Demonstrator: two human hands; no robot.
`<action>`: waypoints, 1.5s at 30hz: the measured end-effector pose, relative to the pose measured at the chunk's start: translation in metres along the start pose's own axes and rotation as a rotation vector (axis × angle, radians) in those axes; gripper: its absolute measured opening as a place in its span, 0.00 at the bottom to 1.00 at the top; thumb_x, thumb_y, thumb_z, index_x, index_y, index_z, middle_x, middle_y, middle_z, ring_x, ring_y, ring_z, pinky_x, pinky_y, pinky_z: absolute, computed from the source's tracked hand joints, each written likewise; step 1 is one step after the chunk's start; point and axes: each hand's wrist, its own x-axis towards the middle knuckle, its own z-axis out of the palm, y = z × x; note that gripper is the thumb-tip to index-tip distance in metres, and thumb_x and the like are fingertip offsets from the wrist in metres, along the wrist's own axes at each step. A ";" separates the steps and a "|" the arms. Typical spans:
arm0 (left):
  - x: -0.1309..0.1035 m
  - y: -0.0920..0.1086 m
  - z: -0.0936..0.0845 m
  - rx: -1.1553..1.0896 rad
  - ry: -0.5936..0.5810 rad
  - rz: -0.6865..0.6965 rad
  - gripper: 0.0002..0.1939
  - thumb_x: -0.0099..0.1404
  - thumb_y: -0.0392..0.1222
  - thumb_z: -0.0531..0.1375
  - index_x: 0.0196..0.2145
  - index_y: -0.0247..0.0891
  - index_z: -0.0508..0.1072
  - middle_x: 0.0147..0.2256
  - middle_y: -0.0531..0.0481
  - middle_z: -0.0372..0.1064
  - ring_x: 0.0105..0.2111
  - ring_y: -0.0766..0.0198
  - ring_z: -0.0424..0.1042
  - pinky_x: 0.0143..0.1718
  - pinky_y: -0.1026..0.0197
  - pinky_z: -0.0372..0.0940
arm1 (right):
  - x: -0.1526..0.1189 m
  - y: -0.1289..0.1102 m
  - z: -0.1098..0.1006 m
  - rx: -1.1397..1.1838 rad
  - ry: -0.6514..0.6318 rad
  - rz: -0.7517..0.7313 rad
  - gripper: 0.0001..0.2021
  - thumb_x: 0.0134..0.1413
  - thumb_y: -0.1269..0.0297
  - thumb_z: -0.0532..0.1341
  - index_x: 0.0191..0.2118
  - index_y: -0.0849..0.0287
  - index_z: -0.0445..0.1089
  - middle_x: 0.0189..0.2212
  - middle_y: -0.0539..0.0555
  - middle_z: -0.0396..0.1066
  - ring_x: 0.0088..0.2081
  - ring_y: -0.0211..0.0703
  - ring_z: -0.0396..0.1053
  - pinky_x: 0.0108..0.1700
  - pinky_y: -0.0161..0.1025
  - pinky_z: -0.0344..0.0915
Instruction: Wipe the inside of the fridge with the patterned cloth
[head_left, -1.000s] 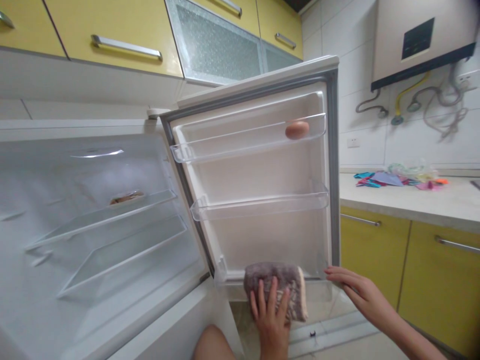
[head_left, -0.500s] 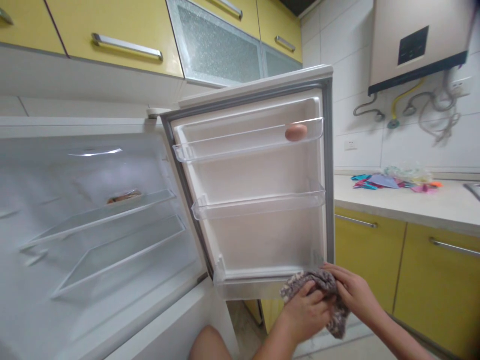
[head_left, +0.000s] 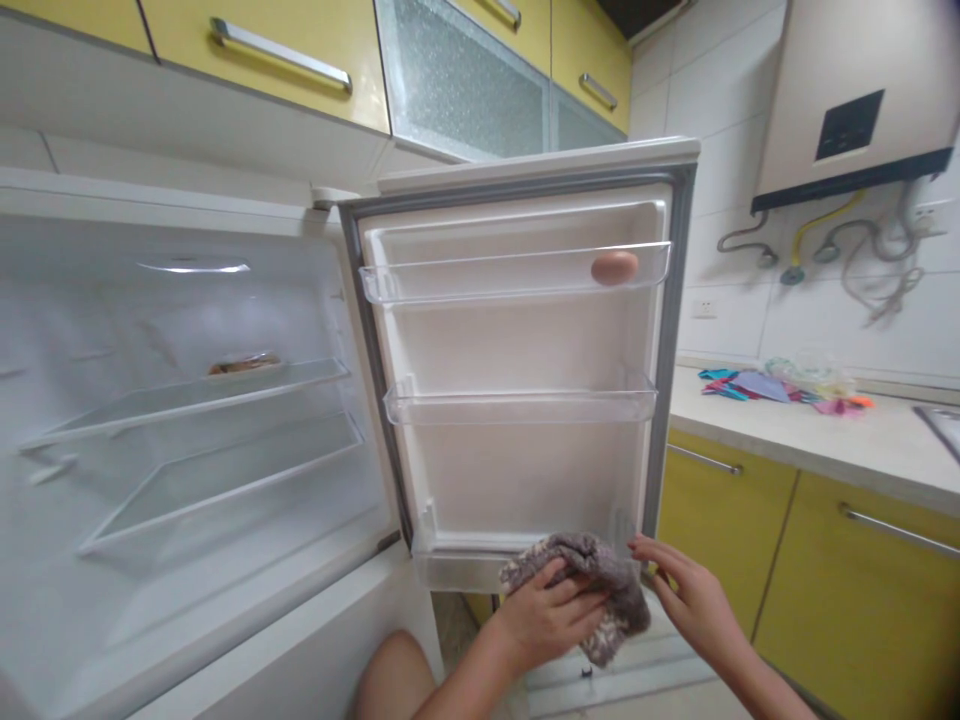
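Note:
My left hand (head_left: 546, 618) grips a grey-brown patterned cloth (head_left: 600, 590) and presses it against the bottom clear door shelf (head_left: 457, 572). The cloth bunches over the shelf's right half, and its loose end hangs below. At the lower right corner of the open refrigerator door (head_left: 510, 470), my right hand (head_left: 690, 595) has its fingertips hooked over the edge, apart from the cloth. Above, a brown egg (head_left: 614, 267) lies in the top door shelf (head_left: 480, 283). A middle door shelf (head_left: 517, 407) spans the door between them.
The refrigerator compartment (head_left: 225, 470) on the left has glass shelves, with a small wrapped item (head_left: 244, 364) on the upper one. Colourful cloths (head_left: 757, 384) lie on the counter (head_left: 795, 425) at right. A water heater (head_left: 855, 100) hangs above. My bare knee (head_left: 397, 675) is below the door.
My left hand and the cloth have moved left along the bottom shelf. My right hand has separated from the cloth and stays at the door's edge. The view has shifted slightly.

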 end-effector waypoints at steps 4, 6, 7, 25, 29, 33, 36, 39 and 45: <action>-0.037 -0.018 -0.023 0.074 0.003 -0.122 0.15 0.69 0.46 0.59 0.52 0.56 0.73 0.68 0.64 0.56 0.65 0.60 0.57 0.69 0.46 0.45 | -0.002 0.004 0.003 0.000 0.018 -0.002 0.17 0.57 0.63 0.52 0.41 0.52 0.78 0.50 0.56 0.78 0.53 0.52 0.75 0.55 0.53 0.73; -0.055 -0.024 -0.031 0.108 0.004 -0.287 0.17 0.67 0.44 0.61 0.54 0.56 0.72 0.64 0.61 0.63 0.62 0.59 0.62 0.67 0.47 0.51 | -0.002 0.005 0.005 0.001 0.029 0.001 0.16 0.57 0.63 0.53 0.41 0.52 0.78 0.49 0.55 0.78 0.52 0.52 0.76 0.55 0.52 0.73; -0.063 -0.027 -0.034 0.110 0.004 -0.405 0.19 0.66 0.42 0.61 0.54 0.54 0.72 0.61 0.58 0.68 0.59 0.59 0.66 0.65 0.48 0.55 | -0.003 0.005 0.005 0.001 0.039 0.004 0.16 0.57 0.62 0.53 0.41 0.52 0.78 0.49 0.55 0.78 0.52 0.52 0.76 0.54 0.52 0.74; -0.015 -0.182 -0.170 -1.164 1.519 -1.742 0.19 0.65 0.62 0.55 0.45 0.49 0.73 0.45 0.55 0.78 0.46 0.61 0.76 0.49 0.51 0.71 | 0.089 -0.076 -0.089 0.155 0.695 -0.143 0.19 0.63 0.59 0.54 0.57 0.52 0.69 0.55 0.58 0.72 0.53 0.51 0.73 0.52 0.50 0.72; -0.011 -0.196 -0.174 -1.017 1.514 -1.655 0.17 0.63 0.59 0.61 0.44 0.49 0.73 0.42 0.57 0.78 0.43 0.65 0.76 0.47 0.55 0.71 | 0.121 -0.102 -0.107 0.063 0.682 -0.401 0.19 0.64 0.62 0.53 0.59 0.51 0.67 0.61 0.59 0.67 0.62 0.55 0.64 0.62 0.58 0.64; -0.003 -0.195 -0.163 -0.757 1.228 -1.593 0.23 0.59 0.58 0.65 0.46 0.43 0.73 0.43 0.51 0.77 0.42 0.64 0.75 0.50 0.56 0.70 | 0.128 -0.109 -0.108 0.073 0.591 -0.444 0.19 0.65 0.63 0.53 0.59 0.52 0.66 0.59 0.58 0.70 0.63 0.52 0.65 0.65 0.57 0.60; 0.005 -0.191 -0.153 -0.470 0.915 -1.490 0.26 0.62 0.57 0.63 0.52 0.41 0.72 0.51 0.44 0.74 0.54 0.57 0.71 0.61 0.51 0.61 | 0.126 -0.110 -0.106 0.104 0.592 -0.368 0.17 0.65 0.61 0.54 0.58 0.51 0.67 0.58 0.57 0.71 0.61 0.51 0.67 0.63 0.55 0.63; 0.015 -0.185 -0.144 -0.198 0.806 -1.369 0.29 0.66 0.53 0.60 0.61 0.40 0.65 0.63 0.37 0.61 0.65 0.53 0.59 0.68 0.48 0.50 | 0.124 -0.113 -0.104 0.155 0.610 -0.323 0.17 0.65 0.59 0.54 0.56 0.52 0.68 0.57 0.58 0.72 0.59 0.51 0.69 0.60 0.53 0.66; 0.040 -0.156 -0.129 0.122 0.461 -1.007 0.28 0.69 0.52 0.55 0.65 0.46 0.61 0.68 0.40 0.54 0.71 0.45 0.43 0.69 0.37 0.44 | 0.122 -0.119 -0.100 0.221 0.636 -0.304 0.17 0.66 0.58 0.53 0.55 0.52 0.69 0.57 0.58 0.72 0.60 0.51 0.68 0.62 0.55 0.63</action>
